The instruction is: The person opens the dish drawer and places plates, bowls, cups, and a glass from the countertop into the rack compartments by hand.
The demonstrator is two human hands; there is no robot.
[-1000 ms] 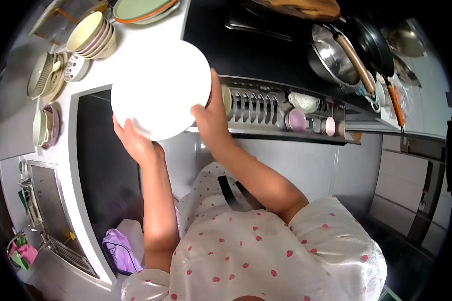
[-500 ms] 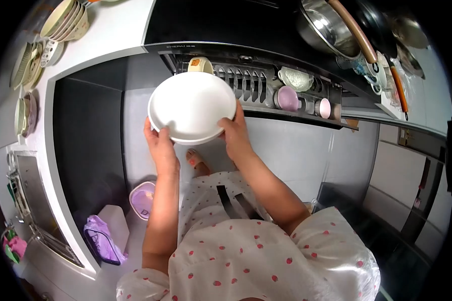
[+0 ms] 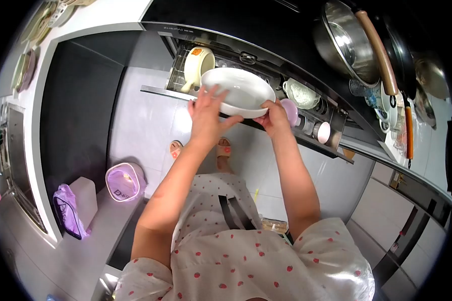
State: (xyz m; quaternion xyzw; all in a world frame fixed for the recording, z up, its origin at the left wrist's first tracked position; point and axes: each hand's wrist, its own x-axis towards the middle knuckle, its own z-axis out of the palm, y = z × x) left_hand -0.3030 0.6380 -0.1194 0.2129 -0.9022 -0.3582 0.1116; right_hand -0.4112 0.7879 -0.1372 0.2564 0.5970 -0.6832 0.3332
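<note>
A shallow white bowl [image 3: 243, 90] is tilted above the open dish drawer [image 3: 172, 93]. My right hand [image 3: 277, 119] grips its right rim, thumb on top and fingers underneath. At the bowl's left side, my left hand [image 3: 206, 118] has its fingers spread over the near rim, slightly smeared by motion; whether they touch it I cannot tell. In the drawer just left of the bowl lies a cream-coloured handled pot [image 3: 198, 62]. To the bowl's right are a pale green bowl [image 3: 301, 94] and a pink-purple bowl [image 3: 289, 110]. The white bowl hides the drawer's middle rack.
A steel pot [image 3: 344, 47] and pans stand on the black counter at the right. Two bins with purple liners, one round [image 3: 125, 181] and one square [image 3: 83, 208], are at the lower left. A white counter [image 3: 103, 20] with stacked dishes borders the left.
The white bowl has moved right and tilted over the drawer. My left hand has loosened from the rim and spread its fingers, while my right hand keeps hold. The view has shifted.
</note>
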